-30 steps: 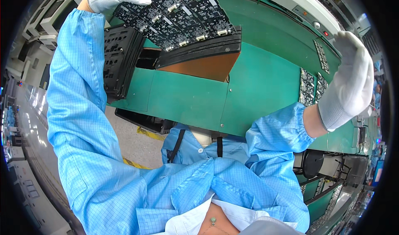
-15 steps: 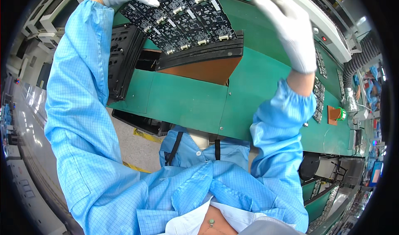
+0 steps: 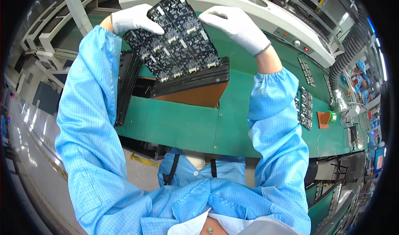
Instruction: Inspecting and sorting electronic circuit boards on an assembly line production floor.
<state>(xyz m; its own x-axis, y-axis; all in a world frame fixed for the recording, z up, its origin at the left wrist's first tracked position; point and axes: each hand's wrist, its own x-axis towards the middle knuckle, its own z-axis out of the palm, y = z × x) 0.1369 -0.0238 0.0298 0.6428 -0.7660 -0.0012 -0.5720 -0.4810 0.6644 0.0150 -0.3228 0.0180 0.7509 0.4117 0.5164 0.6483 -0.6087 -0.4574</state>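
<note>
A black circuit board panel (image 3: 172, 39), dotted with white connectors, stands tilted with its lower edge at a black grooved holder (image 3: 191, 79). That holder rests on a brown wedge-shaped base (image 3: 195, 95). My white-gloved left hand (image 3: 137, 20) grips the panel's upper left edge, thumb over its face. At the upper right edge, my gloved right hand (image 3: 237, 27) has thumb and fingers pinched together; the fingertips appear to meet the edge, though the contact is partly hidden. A black slotted rack (image 3: 126, 87) stands left of the holder.
A green-topped bench (image 3: 178, 122) carries all this. Behind it runs a white machine housing (image 3: 286, 35) with a red-lit switch. Narrow circuit boards (image 3: 306, 108) lie to the right, near a green-rimmed roll (image 3: 331, 117) and a grey flexible duct (image 3: 351, 56).
My right hand has moved left from beyond the panel to its right edge. The left hand keeps its grip on the panel. The whole view has shifted, showing more of the bench's far side.
</note>
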